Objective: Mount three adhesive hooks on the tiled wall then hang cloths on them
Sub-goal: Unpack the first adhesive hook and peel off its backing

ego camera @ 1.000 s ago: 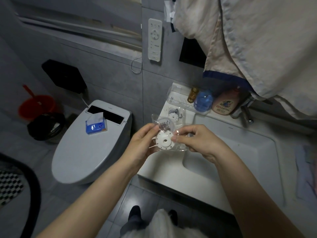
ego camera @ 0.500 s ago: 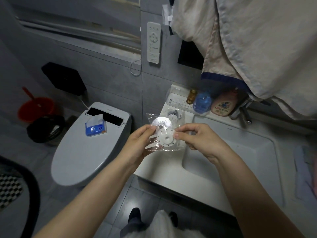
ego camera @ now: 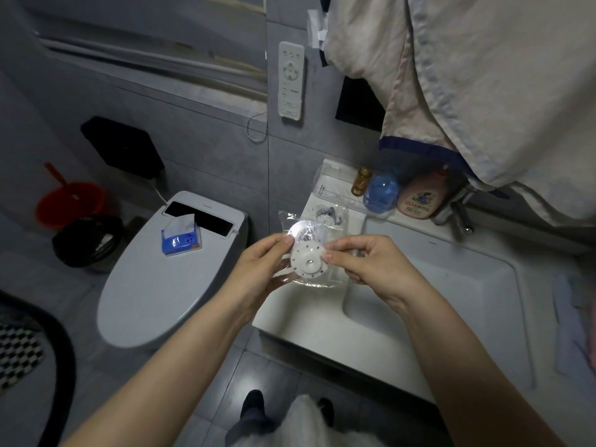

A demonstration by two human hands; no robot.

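Since a second ago the clear packet (ego camera: 306,253) has turned a little between the hands, so that a second, shiny round disc (ego camera: 304,231) now shows above the white hook disc (ego camera: 310,262) with raised letters round its rim; both hands have kept their hold and drifted only slightly over the washbasin (ego camera: 322,317). On the left, the left hand (ego camera: 258,269) has its fingers curled under the packet and its thumb pressed on the film near the shiny disc. To the right, the right hand (ego camera: 364,262) pinches the packet's other edge between thumb and forefinger, the remaining fingers curled beneath. Nothing is on the tiled wall (ego camera: 200,124) yet; another hook packet (ego camera: 327,217) lies on the basin's back ledge, and the cloths (ego camera: 483,91) hang above at the right. The likely trouble, as I judge it, is the thin film giving way all at once under the pull, so that a disc drops into the basin or onto the floor. A thumb landing on the sticky face would also weaken its hold on the tile.
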